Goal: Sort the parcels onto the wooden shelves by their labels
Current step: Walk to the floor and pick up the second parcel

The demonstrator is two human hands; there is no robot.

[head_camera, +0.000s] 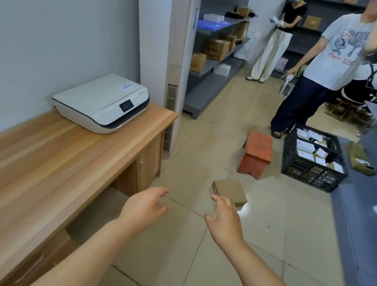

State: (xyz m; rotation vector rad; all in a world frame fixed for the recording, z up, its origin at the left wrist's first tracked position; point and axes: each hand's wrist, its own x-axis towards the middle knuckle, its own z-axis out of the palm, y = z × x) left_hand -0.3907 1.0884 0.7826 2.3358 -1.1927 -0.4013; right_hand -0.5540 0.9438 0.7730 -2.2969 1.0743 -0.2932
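Observation:
A flat brown cardboard parcel (229,191) lies on the tiled floor. My right hand (225,219) hovers just in front of it, fingers spread, holding nothing, its fingertips overlapping the parcel's near edge. My left hand (145,205) is held out to the left of the parcel, open and empty too. A black plastic crate (312,158) filled with several small labelled parcels stands on the floor further right. Grey shelves (217,59) at the back carry cardboard boxes.
A wooden desk (65,153) with a white printer (103,102) runs along the left wall. An orange stool (257,153) stands beside the crate. A grey shelf (362,207) borders the right side. Three people stand or sit at the back right.

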